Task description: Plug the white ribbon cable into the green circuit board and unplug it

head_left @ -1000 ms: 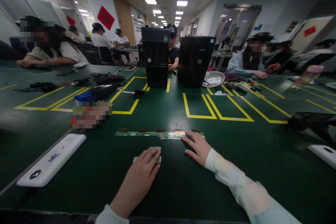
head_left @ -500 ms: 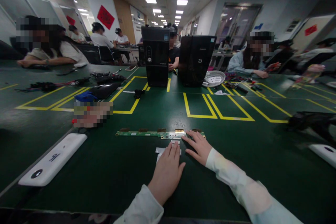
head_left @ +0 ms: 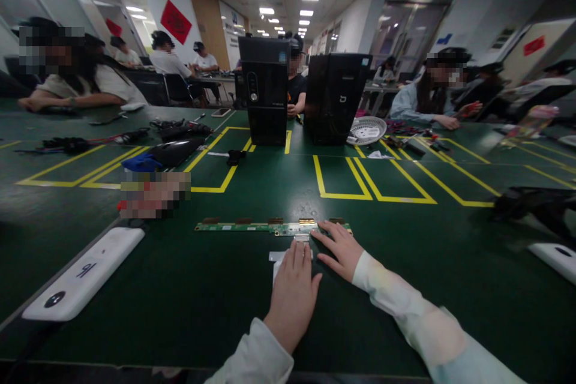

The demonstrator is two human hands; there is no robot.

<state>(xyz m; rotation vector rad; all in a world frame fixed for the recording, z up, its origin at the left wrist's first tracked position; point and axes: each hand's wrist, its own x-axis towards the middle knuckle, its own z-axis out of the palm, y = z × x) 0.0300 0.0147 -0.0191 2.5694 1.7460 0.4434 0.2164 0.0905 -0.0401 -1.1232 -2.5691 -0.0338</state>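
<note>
A long, narrow green circuit board point(head_left: 238, 227) lies crosswise on the green table point(head_left: 180, 288), with brown tabs along its far edge. My right hand point(head_left: 341, 250) rests on the board's right part, fingers spread. My left hand point(head_left: 294, 288) lies palm down with its fingers stretched forward, just short of the board. Under it is a white flat piece point(head_left: 276, 269), mostly covered by the hand; its edge shows on the left. A small silvery strip point(head_left: 302, 239) sits between the left fingertips and the board.
Two black computer towers point(head_left: 265, 96) stand at the table's far side, near a white basket point(head_left: 368, 130). On the left lie a white device point(head_left: 83, 276), a pixelated object point(head_left: 155, 194) and a dark bag point(head_left: 173, 153). Yellow tape point(head_left: 346, 197) marks the table. Several people sit around.
My left hand has shifted slightly to the right, along with the white piece under it. My right hand stays on the board. The camera view has moved a little.
</note>
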